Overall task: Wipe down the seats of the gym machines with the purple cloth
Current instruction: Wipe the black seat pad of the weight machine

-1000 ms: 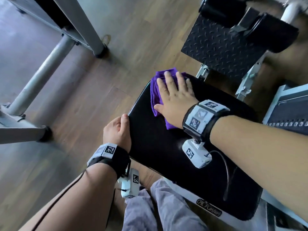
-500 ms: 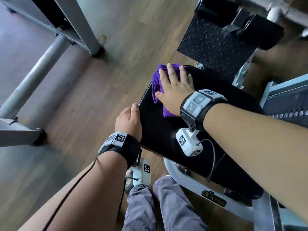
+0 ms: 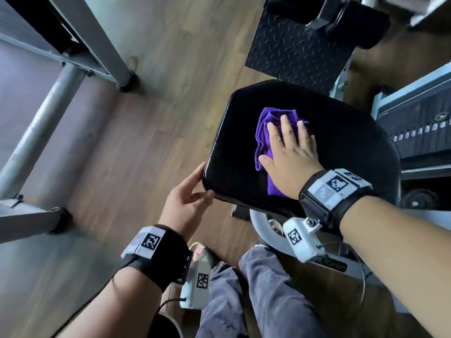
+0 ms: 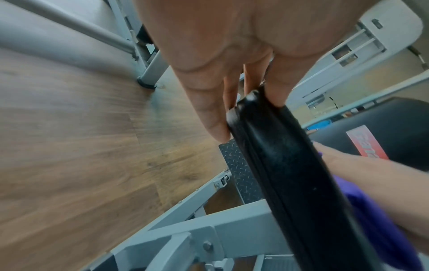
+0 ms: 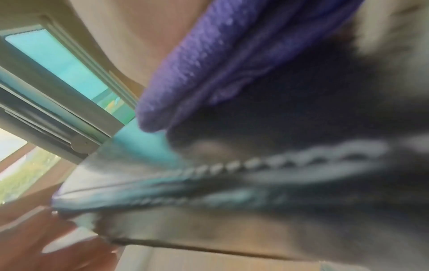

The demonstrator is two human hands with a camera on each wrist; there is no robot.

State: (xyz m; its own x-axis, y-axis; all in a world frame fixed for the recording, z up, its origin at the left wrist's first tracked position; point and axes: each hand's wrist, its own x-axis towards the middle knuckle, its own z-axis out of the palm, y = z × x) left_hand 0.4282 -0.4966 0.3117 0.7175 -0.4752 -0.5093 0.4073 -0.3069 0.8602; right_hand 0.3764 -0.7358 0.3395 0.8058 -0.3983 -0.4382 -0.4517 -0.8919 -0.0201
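The purple cloth is pressed flat on the black seat under the right hand, fingers straight, so pressure is spread for wiping. The seat's near corner is clamped by the left hand, thumb above and fingers below, probably to steady it.

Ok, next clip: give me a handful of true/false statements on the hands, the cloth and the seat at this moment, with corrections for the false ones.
1. The right hand presses flat on the purple cloth. True.
2. The cloth lies on the wooden floor. False: it lies on the black seat.
3. The left hand holds the near left corner of the seat. True: the left wrist view shows fingers on either side of the pad's edge.
4. The left hand also holds a cloth. False: only the seat edge is in it.
5. The cloth is spread out to cover the whole seat. False: it is bunched, covering only a small part.
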